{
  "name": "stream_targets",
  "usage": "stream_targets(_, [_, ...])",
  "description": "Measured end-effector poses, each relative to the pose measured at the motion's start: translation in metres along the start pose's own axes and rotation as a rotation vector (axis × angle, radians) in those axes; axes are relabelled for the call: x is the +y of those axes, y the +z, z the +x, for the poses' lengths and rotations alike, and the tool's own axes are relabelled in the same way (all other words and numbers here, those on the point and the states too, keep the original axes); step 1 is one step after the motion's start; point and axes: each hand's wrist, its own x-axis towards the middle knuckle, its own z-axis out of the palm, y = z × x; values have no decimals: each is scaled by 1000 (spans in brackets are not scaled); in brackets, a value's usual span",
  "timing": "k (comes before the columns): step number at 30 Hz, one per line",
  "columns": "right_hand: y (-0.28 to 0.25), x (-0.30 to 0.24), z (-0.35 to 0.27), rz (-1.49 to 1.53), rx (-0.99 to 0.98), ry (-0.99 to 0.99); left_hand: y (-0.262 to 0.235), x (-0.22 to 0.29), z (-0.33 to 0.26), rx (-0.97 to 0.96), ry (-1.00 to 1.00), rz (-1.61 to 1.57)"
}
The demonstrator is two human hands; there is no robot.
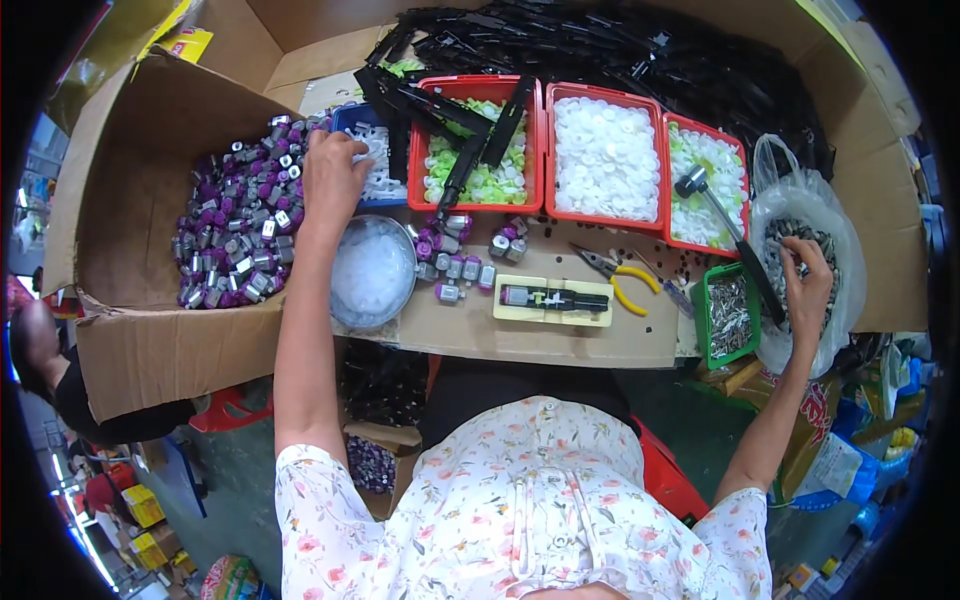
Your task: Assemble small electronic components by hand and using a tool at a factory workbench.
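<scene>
My left hand reaches over the left edge of a blue tray of small white plastic parts. Its fingers curl together at the tips, and whatever they pinch is hidden. On the right, my right hand dips into a clear plastic bag of small metal parts. Thumb and forefinger are closed there, on something too small to name. Between my arms, a cream fixture cradles a black assembly with a small silver motor at its left end.
Small purple-and-silver motors fill a cardboard box at left; several lie mid-table. A round tub, red trays of white and green pieces and black strips surround the work. Yellow-handled pliers, a hammer and a green screw tray sit right.
</scene>
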Motion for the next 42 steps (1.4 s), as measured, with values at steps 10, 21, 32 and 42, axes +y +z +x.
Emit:
stream_targets(10, [0, -19, 4, 25, -35, -15, 1, -10, -2, 158, 9, -77])
stream_targets(21, [10, -48, 5, 71, -77, -22, -101, 35, -36, -206, -113, -231])
stream_targets(32, [8, -81, 6, 163, -83, -130, -100, 55, -64, -574, 37, -124])
stream_targets(42, [30, -150, -16, 464, -150, -143, -126, 73, -69, -215, -46, -455])
